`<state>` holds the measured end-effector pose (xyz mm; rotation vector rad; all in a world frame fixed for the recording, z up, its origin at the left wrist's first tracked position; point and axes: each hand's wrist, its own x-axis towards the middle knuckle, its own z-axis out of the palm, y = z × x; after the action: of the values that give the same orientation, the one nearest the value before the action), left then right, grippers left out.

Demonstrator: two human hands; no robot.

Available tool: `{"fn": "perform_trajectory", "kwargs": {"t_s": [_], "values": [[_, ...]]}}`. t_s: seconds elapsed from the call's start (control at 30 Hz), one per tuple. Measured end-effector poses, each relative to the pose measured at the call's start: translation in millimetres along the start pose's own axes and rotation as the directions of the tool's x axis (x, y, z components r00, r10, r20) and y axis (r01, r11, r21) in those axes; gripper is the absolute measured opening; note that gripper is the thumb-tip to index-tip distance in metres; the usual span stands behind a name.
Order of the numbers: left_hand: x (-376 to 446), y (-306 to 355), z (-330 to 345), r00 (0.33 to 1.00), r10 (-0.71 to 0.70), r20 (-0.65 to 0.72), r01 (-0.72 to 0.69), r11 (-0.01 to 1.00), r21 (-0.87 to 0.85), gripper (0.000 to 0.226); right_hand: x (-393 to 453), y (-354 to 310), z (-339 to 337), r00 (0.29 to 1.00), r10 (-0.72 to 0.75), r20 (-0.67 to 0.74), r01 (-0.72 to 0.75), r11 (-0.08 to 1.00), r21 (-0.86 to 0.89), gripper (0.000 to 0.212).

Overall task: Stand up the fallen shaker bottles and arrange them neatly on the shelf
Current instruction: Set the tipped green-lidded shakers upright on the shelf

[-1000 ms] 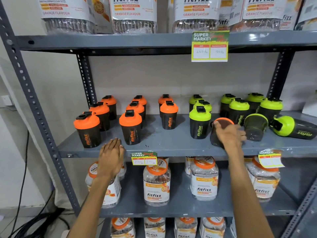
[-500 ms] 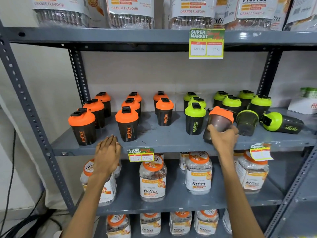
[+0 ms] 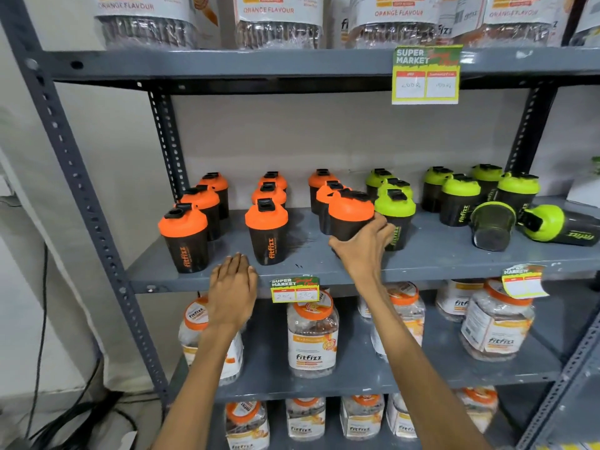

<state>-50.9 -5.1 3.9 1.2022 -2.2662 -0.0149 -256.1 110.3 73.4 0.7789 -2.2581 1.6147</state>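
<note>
My right hand grips an orange-lidded black shaker bottle, held upright just above the grey middle shelf, in front of the third orange column. My left hand rests flat with fingers together on the shelf's front edge, empty. Several orange-lidded shakers stand upright to the left, several green-lidded ones to the right. Two green shakers lie fallen at the right: one with its base toward me, another on its side with its lid pointing left.
Price tags hang from the shelf edges and the upper shelf. Large fitfizz jars fill the lower shelves and the top shelf. Grey perforated uprights frame the rack. Cables lie on the floor at lower left.
My right hand lifted the fallen orange shaker from beside the green ones, turned it upright and carried it left to the orange group. My left hand stayed on the shelf edge.
</note>
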Motion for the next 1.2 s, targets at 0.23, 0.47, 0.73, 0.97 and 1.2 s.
{"fn": "perform_trajectory", "kwargs": {"t_s": [0.23, 0.47, 0.73, 0.97, 1.2], "values": [[0, -5, 5, 0.999, 0.045, -0.025, -0.044, 0.998, 0.051, 0.046, 2, 11, 39, 0.999, 0.048, 0.023, -0.046, 0.997, -0.068, 0.096], [-1, -5, 10, 0.994, 0.056, -0.095, -0.053, 0.998, 0.036, 0.043, -4, 21, 34, 1.0, 0.011, 0.016, -0.01, 0.999, -0.032, 0.102], [-38, 51, 12, 0.954, -0.043, -0.297, -0.013, 0.983, -0.184, 0.045, -19, 67, -27, 0.981, -0.191, 0.021, 0.179, 0.949, 0.261, 0.052], [-60, 200, 30, 0.934, 0.102, -0.344, -0.196, 0.948, -0.25, 0.043, 36, 126, -115, 0.982, -0.186, 0.03, 0.167, 0.931, 0.323, 0.037], [-43, 348, 62, 0.931, 0.259, -0.258, -0.332, 0.894, -0.301, 0.04, 126, 184, -206, 0.989, -0.128, 0.072, 0.12, 0.986, 0.114, 0.044]]}}
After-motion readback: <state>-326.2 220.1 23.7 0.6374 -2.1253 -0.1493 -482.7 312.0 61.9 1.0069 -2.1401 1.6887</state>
